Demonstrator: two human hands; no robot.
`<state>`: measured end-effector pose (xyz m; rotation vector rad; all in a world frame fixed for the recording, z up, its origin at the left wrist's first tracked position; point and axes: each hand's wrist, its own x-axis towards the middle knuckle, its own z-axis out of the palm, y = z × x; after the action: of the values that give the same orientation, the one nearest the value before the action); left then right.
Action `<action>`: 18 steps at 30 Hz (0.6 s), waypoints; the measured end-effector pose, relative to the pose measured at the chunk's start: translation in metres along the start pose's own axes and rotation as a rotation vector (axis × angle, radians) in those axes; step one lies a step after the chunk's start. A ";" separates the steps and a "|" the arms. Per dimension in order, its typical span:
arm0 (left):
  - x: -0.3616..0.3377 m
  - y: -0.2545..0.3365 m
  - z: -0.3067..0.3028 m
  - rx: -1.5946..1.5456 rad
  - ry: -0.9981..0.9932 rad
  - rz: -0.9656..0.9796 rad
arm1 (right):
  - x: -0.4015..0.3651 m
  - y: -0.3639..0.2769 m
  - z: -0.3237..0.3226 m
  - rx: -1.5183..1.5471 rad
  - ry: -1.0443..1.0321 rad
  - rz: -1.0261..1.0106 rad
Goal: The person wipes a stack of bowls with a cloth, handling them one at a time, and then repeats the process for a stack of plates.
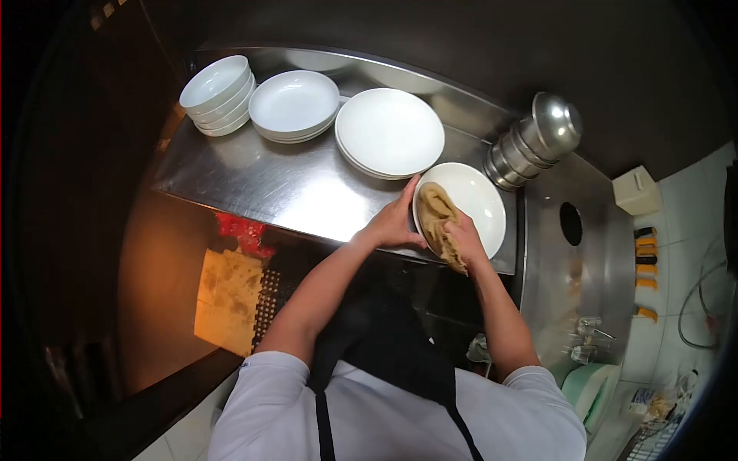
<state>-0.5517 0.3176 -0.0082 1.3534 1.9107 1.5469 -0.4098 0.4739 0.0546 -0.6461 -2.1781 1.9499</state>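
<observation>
1. While stacked bowls (219, 94) and plates (388, 132) sit left of the white plate (480, 198), the left hand (392, 224) grips that plate's left rim.
2. On the plate, the right hand (466, 240) clutches a tan cloth (434, 209).
3. Right of the plate stand steel bowls (534, 142).
</observation>
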 end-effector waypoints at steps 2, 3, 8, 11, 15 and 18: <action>-0.010 -0.002 0.012 0.163 0.103 0.071 | -0.006 -0.012 -0.025 -0.015 0.111 -0.011; -0.017 0.004 0.016 0.267 0.126 0.160 | -0.009 -0.017 -0.038 -0.021 0.163 -0.014; -0.043 0.016 0.043 0.401 -0.024 0.322 | -0.015 0.005 -0.065 -0.472 0.212 -0.287; -0.044 0.025 0.050 0.370 -0.024 0.322 | -0.003 0.027 -0.028 -0.960 -0.173 -0.552; -0.046 0.029 0.038 0.428 0.097 0.335 | 0.021 0.045 -0.016 -0.766 -0.122 -0.586; -0.043 0.034 0.039 0.423 0.080 0.326 | 0.029 0.048 -0.027 -0.892 -0.168 -0.588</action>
<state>-0.4865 0.3029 -0.0046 1.8854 2.2457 1.3954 -0.4155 0.5132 0.0063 0.1157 -2.8568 0.7277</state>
